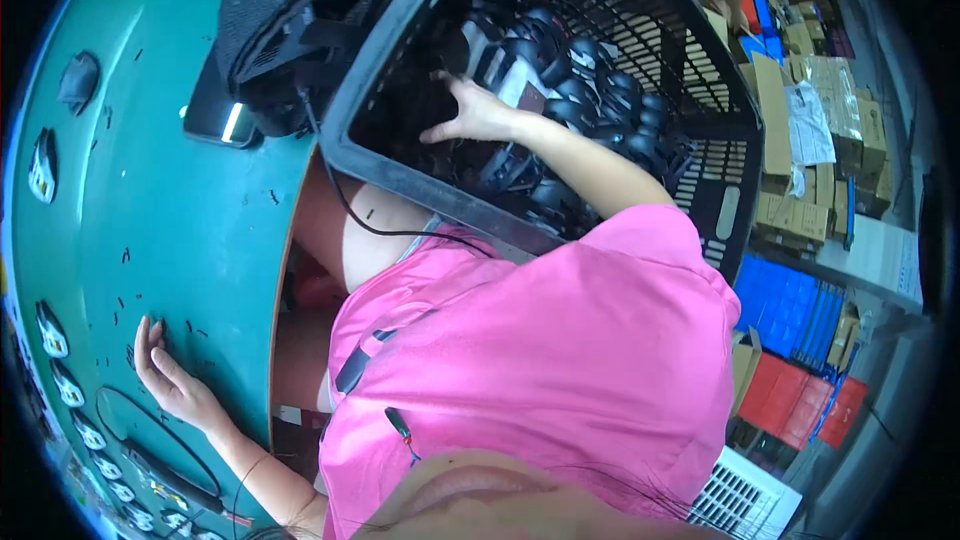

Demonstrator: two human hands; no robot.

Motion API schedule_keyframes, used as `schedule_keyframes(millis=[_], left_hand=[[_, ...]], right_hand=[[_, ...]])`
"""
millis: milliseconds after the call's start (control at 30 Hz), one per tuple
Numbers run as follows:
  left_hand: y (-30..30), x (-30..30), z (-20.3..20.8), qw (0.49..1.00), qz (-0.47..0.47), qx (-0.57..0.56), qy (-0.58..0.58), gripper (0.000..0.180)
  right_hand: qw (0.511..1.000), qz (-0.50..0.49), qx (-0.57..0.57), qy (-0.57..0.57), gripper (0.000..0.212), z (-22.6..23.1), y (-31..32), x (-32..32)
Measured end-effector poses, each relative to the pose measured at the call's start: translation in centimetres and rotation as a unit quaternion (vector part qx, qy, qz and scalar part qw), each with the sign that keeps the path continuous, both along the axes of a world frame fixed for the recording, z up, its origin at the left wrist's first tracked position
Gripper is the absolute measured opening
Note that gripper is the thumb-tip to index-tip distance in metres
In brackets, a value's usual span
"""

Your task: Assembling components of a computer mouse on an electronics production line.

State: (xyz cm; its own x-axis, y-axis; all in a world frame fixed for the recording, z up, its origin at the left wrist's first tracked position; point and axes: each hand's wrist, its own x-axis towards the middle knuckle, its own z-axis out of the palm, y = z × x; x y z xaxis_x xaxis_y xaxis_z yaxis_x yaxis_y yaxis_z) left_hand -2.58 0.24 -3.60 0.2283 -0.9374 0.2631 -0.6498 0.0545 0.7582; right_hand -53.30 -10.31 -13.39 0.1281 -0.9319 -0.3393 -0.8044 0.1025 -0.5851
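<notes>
The green table on the left is smooth and shiny, with tiny black bits on it. Brown card boxes pile up on the far right. A bumpy black mesh bag sits on the far side. The black plastic crate has slotted walls, and many dark, round parts fill it. The right hand is inside, fingers spread wide. The left hand is open on the table, fingers bent, near the bits.

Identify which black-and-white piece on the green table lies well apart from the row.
The uppermost black-and-white piece in the picture: a wide gap separates it from the row below.
</notes>
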Motion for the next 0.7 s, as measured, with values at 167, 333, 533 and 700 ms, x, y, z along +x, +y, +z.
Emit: schedule_keyframes(millis=[167, 333, 533, 700], left_hand=[[-0.1, 0.3, 0.1, 1.000, 0.011, -0.013, 0.002, 0.027], [0.6, 0.2, 1.7, 0.999, 0.012, -0.039, -0.019, 0.019], [0.5, 0.0, 0.8, 0.996, 0.006, -0.094, 0.005, 0.013], [0.7, -0.4, 0.9, 0.996, 0.006, -0.090, 0.024, 0.012]], right_hand=[[0.992, -0.122, -0.024, 0.017, 0.107, -1.0, -1.5, 1.9], [0.981, -0.103, 0.043, -0.160, 0.057, 1.8, -0.5, 4.4], [0.971, -0.102, 0.166, -0.139, 0.042, 2.7, -1.4, 4.5], [0.959, -0.106, 0.186, -0.184, 0.042, 1.3, -2.9, 4.8]])
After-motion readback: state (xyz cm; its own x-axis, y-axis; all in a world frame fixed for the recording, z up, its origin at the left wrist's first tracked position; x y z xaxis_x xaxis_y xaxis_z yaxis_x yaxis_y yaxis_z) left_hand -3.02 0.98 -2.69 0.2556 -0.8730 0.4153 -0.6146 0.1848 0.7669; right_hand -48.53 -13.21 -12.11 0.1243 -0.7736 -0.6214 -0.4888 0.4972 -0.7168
